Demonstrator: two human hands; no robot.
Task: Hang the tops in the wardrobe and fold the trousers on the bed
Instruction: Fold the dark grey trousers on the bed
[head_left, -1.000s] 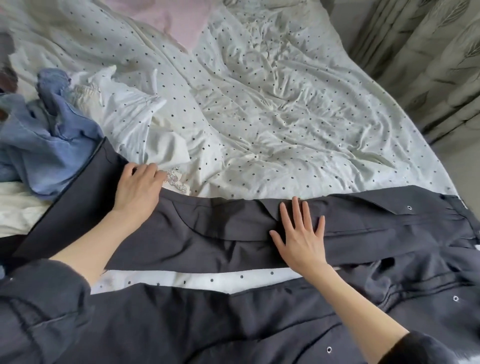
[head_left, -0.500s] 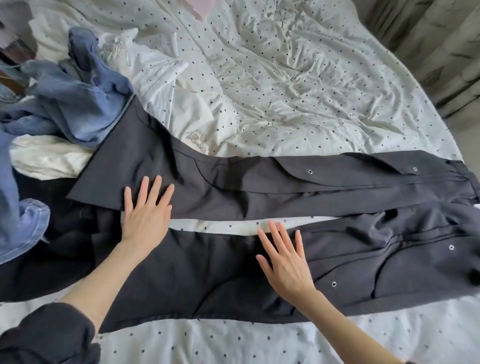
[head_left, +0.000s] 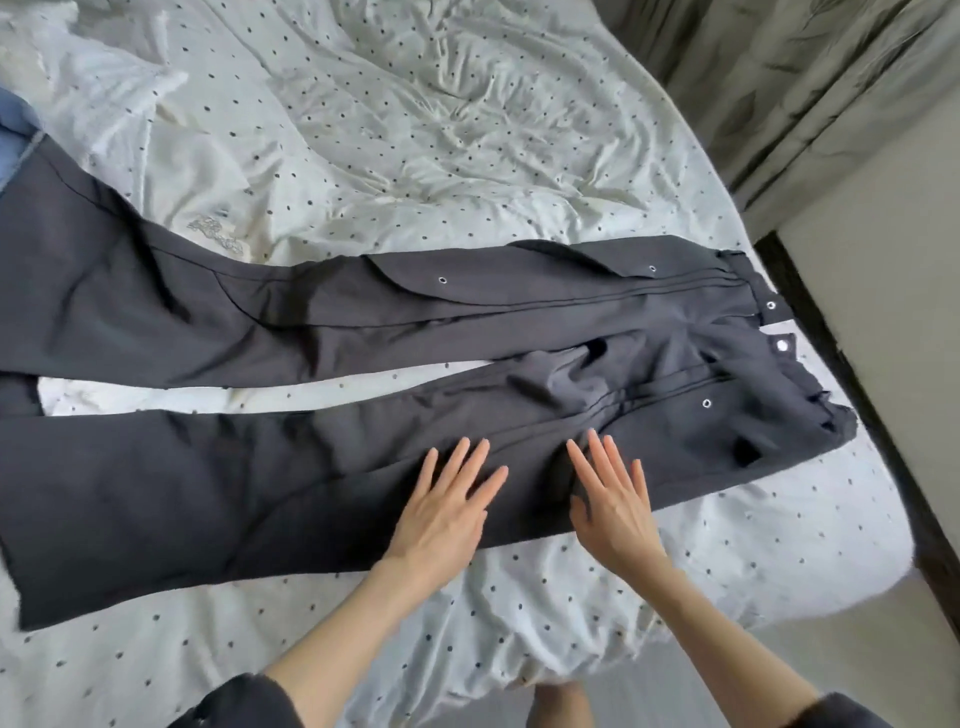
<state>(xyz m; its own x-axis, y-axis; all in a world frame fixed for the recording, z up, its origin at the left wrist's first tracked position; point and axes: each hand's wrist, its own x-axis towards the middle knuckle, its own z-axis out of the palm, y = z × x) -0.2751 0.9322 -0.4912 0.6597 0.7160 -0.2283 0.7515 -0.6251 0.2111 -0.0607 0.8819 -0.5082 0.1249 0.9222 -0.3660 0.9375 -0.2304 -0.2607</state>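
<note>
Dark grey trousers (head_left: 218, 483) with metal snap studs lie spread flat across the bed (head_left: 415, 135), waistband at the right, both legs running left with a strip of sheet between them. My left hand (head_left: 447, 512) lies flat with straight fingers on the near leg. Beside it, my right hand (head_left: 613, 504) presses flat on the same leg nearer the hip. Neither hand grips the cloth.
The bed carries a white, dark-dotted cover, rumpled at the back. A white garment (head_left: 88, 88) and a bit of blue denim (head_left: 15, 130) lie at the far left. Grey curtains (head_left: 810, 78) hang at the right; the bed's right edge drops to a dark frame (head_left: 831, 364).
Both hands have slid right along the near trouser leg and now lie close together near the hip. The view has swung right, leaving most of the clothes pile out of sight.
</note>
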